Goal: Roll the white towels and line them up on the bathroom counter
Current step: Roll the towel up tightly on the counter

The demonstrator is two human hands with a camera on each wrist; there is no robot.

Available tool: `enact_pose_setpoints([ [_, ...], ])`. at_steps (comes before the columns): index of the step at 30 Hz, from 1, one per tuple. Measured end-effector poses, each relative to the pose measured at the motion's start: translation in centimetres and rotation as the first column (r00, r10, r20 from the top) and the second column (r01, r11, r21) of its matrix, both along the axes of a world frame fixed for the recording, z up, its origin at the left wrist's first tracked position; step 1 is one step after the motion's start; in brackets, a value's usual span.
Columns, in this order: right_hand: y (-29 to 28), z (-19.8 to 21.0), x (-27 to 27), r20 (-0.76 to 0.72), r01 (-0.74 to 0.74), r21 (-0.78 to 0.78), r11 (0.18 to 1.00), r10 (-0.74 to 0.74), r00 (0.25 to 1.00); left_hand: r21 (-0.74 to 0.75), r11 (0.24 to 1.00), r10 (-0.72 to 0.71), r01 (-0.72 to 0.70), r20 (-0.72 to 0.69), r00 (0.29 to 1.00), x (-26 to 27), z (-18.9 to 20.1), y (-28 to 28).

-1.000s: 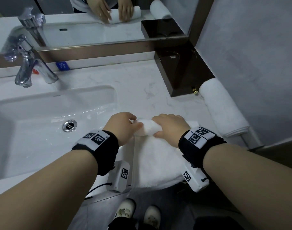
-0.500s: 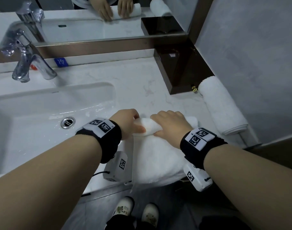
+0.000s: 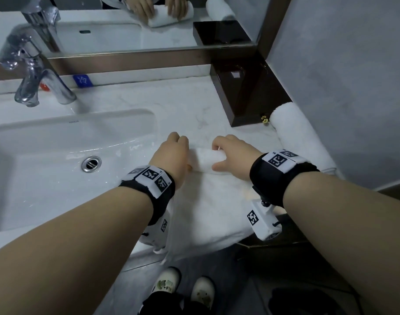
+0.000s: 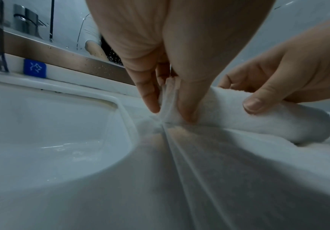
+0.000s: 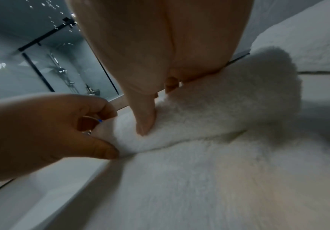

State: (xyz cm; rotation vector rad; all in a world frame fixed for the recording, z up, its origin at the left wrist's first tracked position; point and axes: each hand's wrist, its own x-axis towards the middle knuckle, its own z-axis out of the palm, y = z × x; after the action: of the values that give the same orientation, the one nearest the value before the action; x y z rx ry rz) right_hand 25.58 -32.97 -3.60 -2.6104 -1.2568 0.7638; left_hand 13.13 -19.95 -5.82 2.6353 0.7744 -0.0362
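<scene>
A white towel (image 3: 217, 201) lies on the marble counter (image 3: 126, 105) right of the sink, its far end rolled into a tight roll (image 3: 207, 159) and its near end hanging over the counter edge. My left hand (image 3: 171, 153) pinches the roll's left end (image 4: 170, 109) between thumb and fingers. Over the roll's right part, my right hand (image 3: 230, 155) has its fingers curled, with the thumb (image 5: 146, 123) pressing on the near side. A finished rolled white towel (image 3: 296, 137) lies against the right wall.
A white sink basin (image 3: 58, 160) with a chrome drain (image 3: 91, 164) sits left of the towel, a chrome tap (image 3: 35, 83) behind it. A dark brown box (image 3: 246, 96) stands in the back right corner under the mirror (image 3: 126, 23). My shoes (image 3: 185, 289) show below the counter edge.
Both hands have moved a little farther from me along the counter, rolling the towel's end over; the roll is thicker and the fingers have shifted over its far side.
</scene>
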Motion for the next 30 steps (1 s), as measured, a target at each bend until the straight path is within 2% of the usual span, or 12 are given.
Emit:
enact_pose_setpoints([
  [7,0.0,-1.5,-0.7,0.11,-0.085,0.019,0.996,0.082,0.991,-0.163,0.987,0.002,0.004,0.031,1.0,-1.2,0.1,1.3],
  [11,0.1,-2.9,-1.2,0.225,-0.146,-0.017,0.989,0.146,0.963,-0.323,0.924,0.246,-0.203,0.099,0.964,-3.4,0.1,1.9],
  [13,0.2,-3.3,-1.1,0.235,-0.146,-0.022,0.989,0.148,0.961,-0.297,0.92,0.269,-0.255,0.005,0.963,-4.9,-0.4,1.7],
  [15,0.3,-3.4,-0.8,0.227,-0.148,-0.023,0.989,0.149,0.962,-0.298,0.921,0.231,-0.253,-0.106,0.967,-5.9,-0.6,1.2],
  [18,0.4,-3.7,-0.7,0.226,-0.141,-0.02,0.99,0.142,0.964,-0.36,0.898,0.2,-0.252,-0.176,0.964,-6.3,-0.9,0.1],
  [22,0.5,-4.1,-0.9,0.261,-0.118,-0.008,0.993,0.116,0.958,-0.344,0.906,0.157,-0.247,-0.269,0.95,-5.8,-0.8,-1.2],
  [26,0.3,-4.5,-1.2,0.314,-0.106,0.017,0.994,0.096,0.945,-0.286,0.923,0.16,-0.256,-0.319,0.934,-5.5,-0.7,-2.5],
  [30,0.0,-5.1,-1.5,0.375,-0.109,0.047,0.993,0.084,0.923,-0.299,0.903,0.211,-0.307,-0.314,0.926,-5.4,-0.8,-3.6],
])
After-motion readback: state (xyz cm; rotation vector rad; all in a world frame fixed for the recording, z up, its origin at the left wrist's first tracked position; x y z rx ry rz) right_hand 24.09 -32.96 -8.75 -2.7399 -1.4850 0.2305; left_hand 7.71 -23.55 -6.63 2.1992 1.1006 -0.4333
